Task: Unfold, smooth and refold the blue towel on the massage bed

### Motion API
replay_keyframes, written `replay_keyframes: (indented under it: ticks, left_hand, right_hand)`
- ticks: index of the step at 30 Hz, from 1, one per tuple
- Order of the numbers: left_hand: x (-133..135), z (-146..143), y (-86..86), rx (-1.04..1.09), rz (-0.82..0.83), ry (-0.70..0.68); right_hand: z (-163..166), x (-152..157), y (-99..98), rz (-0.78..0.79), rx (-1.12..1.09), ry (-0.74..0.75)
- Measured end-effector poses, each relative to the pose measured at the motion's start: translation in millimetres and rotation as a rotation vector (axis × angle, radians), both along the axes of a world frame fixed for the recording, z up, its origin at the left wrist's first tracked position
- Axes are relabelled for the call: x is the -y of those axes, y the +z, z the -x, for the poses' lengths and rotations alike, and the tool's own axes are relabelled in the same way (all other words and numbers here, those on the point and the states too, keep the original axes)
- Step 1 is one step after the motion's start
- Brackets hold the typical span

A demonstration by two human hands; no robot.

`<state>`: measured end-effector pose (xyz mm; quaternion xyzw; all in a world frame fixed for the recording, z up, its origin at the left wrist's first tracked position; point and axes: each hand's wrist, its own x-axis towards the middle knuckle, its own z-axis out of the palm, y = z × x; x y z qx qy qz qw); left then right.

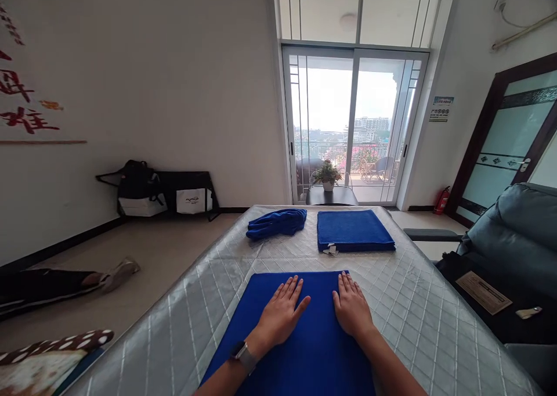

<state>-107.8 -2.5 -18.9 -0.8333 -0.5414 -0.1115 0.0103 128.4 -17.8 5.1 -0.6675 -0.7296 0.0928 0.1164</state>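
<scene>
A blue towel [300, 349] lies spread flat on the near part of a grey quilted mattress [418, 309]. My left hand [281, 315], with a watch on its wrist, rests palm down on the towel, fingers stretched out. My right hand [350, 309] lies flat beside it on the same towel, fingers together and straight. Farther away, a neatly folded blue towel [353, 230] sits on the mattress. To its left lies a crumpled blue towel [276, 222].
A grey massage chair [513, 251] stands at the right. Another person's leg and shoe [117, 271] lie on the floor at the left, with bags [165, 195] against the wall. Beyond the mattress are a potted plant [327, 175] and a glass balcony door [352, 123].
</scene>
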Motion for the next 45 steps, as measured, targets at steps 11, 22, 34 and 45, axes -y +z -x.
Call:
replay_keyframes:
  ticks: [11, 22, 34, 45]
  left_hand:
    - [-14, 100, -26.5, 0.033, -0.06, 0.229]
    - [-16, 99, -31.7, 0.06, -0.083, 0.212]
    - [-16, 95, -17.0, -0.03, -0.088, 0.15]
    - [-11, -101, 4.9, 0.184, -0.025, -0.252]
  right_hand:
    - [1, 0, -0.3, 0.02, 0.057, -0.001]
    - [-1, -13, 7.8, 0.019, 0.077, 0.006]
    - [-4, -15, 1.9, 0.02, 0.035, 0.01]
    - [-10, -15, -4.7, 0.002, 0.061, 0.06]
